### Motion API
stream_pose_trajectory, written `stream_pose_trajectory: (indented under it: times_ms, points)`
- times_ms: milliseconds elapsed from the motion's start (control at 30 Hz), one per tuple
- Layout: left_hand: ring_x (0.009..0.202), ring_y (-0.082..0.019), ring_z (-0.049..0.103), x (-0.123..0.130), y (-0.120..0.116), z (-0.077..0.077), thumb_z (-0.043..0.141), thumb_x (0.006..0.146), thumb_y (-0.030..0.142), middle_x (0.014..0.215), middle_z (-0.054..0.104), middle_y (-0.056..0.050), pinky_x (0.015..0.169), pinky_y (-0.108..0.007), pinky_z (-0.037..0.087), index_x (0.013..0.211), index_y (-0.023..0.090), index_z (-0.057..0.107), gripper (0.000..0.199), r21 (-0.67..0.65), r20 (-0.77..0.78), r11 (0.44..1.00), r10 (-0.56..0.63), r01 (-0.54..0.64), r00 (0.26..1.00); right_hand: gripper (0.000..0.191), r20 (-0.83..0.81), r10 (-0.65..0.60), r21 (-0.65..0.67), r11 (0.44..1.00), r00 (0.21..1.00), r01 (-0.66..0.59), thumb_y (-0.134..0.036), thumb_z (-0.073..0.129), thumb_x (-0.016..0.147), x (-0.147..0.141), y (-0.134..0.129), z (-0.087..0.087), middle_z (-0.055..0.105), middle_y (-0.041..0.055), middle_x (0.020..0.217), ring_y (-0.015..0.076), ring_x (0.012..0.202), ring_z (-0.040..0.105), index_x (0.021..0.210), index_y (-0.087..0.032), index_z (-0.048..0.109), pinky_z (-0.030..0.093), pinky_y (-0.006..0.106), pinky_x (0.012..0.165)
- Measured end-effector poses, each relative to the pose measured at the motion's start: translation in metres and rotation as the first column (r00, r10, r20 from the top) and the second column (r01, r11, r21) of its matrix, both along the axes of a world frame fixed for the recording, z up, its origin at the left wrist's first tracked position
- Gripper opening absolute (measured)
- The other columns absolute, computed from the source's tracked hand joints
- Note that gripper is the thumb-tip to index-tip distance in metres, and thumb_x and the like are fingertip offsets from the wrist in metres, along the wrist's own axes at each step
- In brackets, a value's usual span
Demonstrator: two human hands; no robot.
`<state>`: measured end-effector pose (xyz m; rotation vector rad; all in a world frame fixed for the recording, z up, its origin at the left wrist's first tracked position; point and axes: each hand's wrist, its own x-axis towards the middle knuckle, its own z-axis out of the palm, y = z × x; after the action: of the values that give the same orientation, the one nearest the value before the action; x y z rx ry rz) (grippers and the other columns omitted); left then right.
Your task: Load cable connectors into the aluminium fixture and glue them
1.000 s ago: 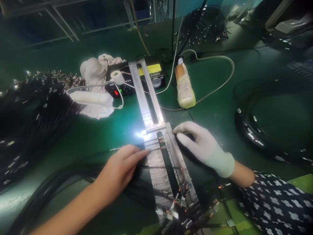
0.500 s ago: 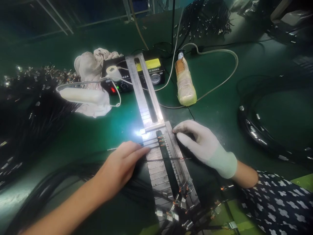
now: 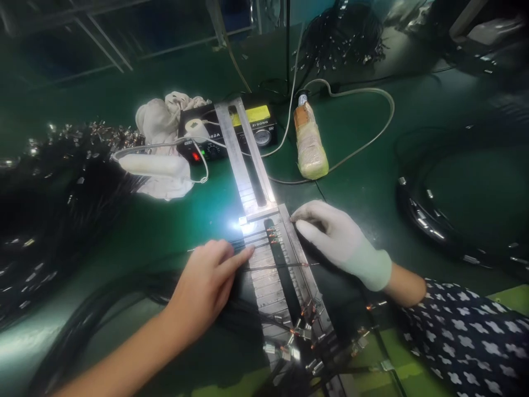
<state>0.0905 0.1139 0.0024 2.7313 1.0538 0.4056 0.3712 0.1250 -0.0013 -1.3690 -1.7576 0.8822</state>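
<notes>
My left hand (image 3: pixel 209 270) is bare and lies palm down at the left side of a slotted metal jig (image 3: pixel 264 284). One digit stretches out, its tip touching the jig beside thin black cables (image 3: pixel 258 238); the other fingers are partly hidden. Several cables lie across the jig, with small metal connector ends (image 3: pixel 274 234) over its slot. Another thin cable (image 3: pixel 268 268) crosses lower down. My right hand (image 3: pixel 341 237), in a white glove, is at the jig's right rail with thumb and forefinger tips close together; what is between them cannot be made out.
A black control box (image 3: pixel 264 132) stands behind the jig's upper arm, beside white cloth (image 3: pixel 159 124). A tape-wrapped tool (image 3: pixel 312 149) lies to its right. Coiled black cables (image 3: pixel 421 215) are at the right, a large cable bundle (image 3: pixel 74 171) at the left. Loose connectors (image 3: pixel 293 350) lie near the front.
The camera view has shifted slightly. My left hand's outstretched digit stands out more from the other fingers. My right hand stays at the rail, and the cables keep their places on the jig.
</notes>
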Motion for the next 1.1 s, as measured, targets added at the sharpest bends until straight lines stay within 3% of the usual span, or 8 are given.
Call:
stream_pose_trajectory:
  times_ms: [133, 233, 333, 433, 567, 700, 833, 1100]
  points:
    - [0.095, -0.022, 0.050, 0.027, -0.006, 0.006, 0.048, 0.099, 0.016, 0.105, 0.056, -0.007, 0.081, -0.039, 0.039, 0.120, 0.020, 0.052, 0.022, -0.150, 0.095, 0.988, -0.004, 0.018, 0.995, 0.012, 0.036, -0.019, 0.016, 1.000, 0.999, 0.019, -0.017, 0.055, 0.092, -0.001, 0.000, -0.001, 0.068, 0.0025, 0.095, 0.0203, 0.091, 0.063, 0.093, -0.019, 0.066, 0.049, 0.036, 0.082]
    - [0.095, -0.022, 0.050, 0.046, -0.010, 0.006, 0.049, 0.099, 0.018, 0.099, 0.056, -0.005, 0.083, -0.037, 0.042, 0.100, 0.020, 0.053, 0.005, -0.293, 0.157, 0.956, 0.046, 0.002, 0.986, 0.011, 0.029, -0.023, 0.031, 0.999, 0.999, 0.022, -0.017, 0.055, 0.092, -0.001, 0.000, -0.002, 0.068, 0.0033, 0.095, 0.0208, 0.091, 0.063, 0.094, -0.019, 0.066, 0.049, 0.036, 0.083]
    - [0.087, -0.018, 0.052, 0.045, -0.010, 0.005, 0.045, 0.100, 0.015, 0.091, 0.055, -0.003, 0.078, -0.031, 0.045, 0.091, 0.020, 0.052, 0.012, -0.362, 0.227, 0.932, 0.096, -0.008, 0.969, 0.011, 0.026, -0.020, 0.046, 0.999, 0.999, 0.018, -0.017, 0.055, 0.092, -0.001, -0.001, -0.002, 0.068, 0.0031, 0.094, 0.0205, 0.089, 0.063, 0.093, -0.019, 0.065, 0.049, 0.036, 0.083]
    - [0.084, -0.015, 0.056, 0.029, -0.009, 0.008, 0.047, 0.100, 0.015, 0.091, 0.058, -0.001, 0.075, -0.026, 0.047, 0.099, 0.021, 0.054, 0.010, -0.375, 0.258, 0.927, 0.135, -0.030, 0.957, 0.011, 0.030, -0.010, 0.046, 0.999, 1.000, 0.009, -0.017, 0.054, 0.092, -0.001, -0.001, -0.002, 0.068, 0.0028, 0.094, 0.0205, 0.090, 0.062, 0.093, -0.020, 0.065, 0.049, 0.036, 0.082]
    - [0.088, -0.014, 0.058, 0.013, -0.008, 0.009, 0.049, 0.100, 0.015, 0.096, 0.059, -0.002, 0.077, -0.023, 0.048, 0.104, 0.021, 0.059, 0.012, -0.293, 0.202, 0.954, 0.133, -0.070, 0.970, 0.012, 0.036, 0.000, 0.021, 1.000, 0.999, -0.001, -0.016, 0.054, 0.092, -0.001, -0.001, 0.000, 0.067, 0.0031, 0.093, 0.0210, 0.090, 0.062, 0.092, -0.020, 0.066, 0.048, 0.036, 0.082]
    - [0.086, -0.015, 0.057, 0.012, -0.004, 0.003, 0.054, 0.098, 0.014, 0.095, 0.059, -0.003, 0.076, -0.025, 0.048, 0.101, 0.017, 0.058, 0.006, -0.048, 0.150, 0.991, 0.133, -0.127, 0.980, 0.012, 0.019, 0.015, 0.013, 1.000, 1.000, -0.015, -0.016, 0.053, 0.092, -0.001, 0.001, 0.002, 0.067, 0.0038, 0.093, 0.0212, 0.091, 0.061, 0.091, -0.020, 0.065, 0.049, 0.037, 0.082]
    - [0.081, -0.018, 0.055, 0.015, 0.001, -0.002, 0.055, 0.096, 0.011, 0.090, 0.058, -0.006, 0.070, -0.030, 0.047, 0.097, 0.014, 0.056, 0.003, 0.160, 0.068, 0.983, 0.085, -0.095, 0.994, 0.012, -0.008, 0.025, 0.006, 1.000, 1.000, -0.025, -0.015, 0.054, 0.093, -0.001, 0.001, 0.003, 0.067, 0.0036, 0.094, 0.0206, 0.091, 0.061, 0.092, -0.020, 0.065, 0.049, 0.037, 0.083]
    - [0.084, -0.018, 0.052, 0.009, -0.003, -0.005, 0.052, 0.097, 0.007, 0.096, 0.057, -0.007, 0.073, -0.032, 0.047, 0.108, 0.012, 0.053, 0.012, 0.092, 0.014, 0.996, -0.010, 0.009, 1.000, 0.012, -0.017, 0.030, 0.004, 1.000, 0.999, -0.030, -0.015, 0.054, 0.093, 0.000, 0.000, 0.003, 0.067, 0.0039, 0.095, 0.0213, 0.092, 0.061, 0.093, -0.020, 0.065, 0.049, 0.037, 0.083]
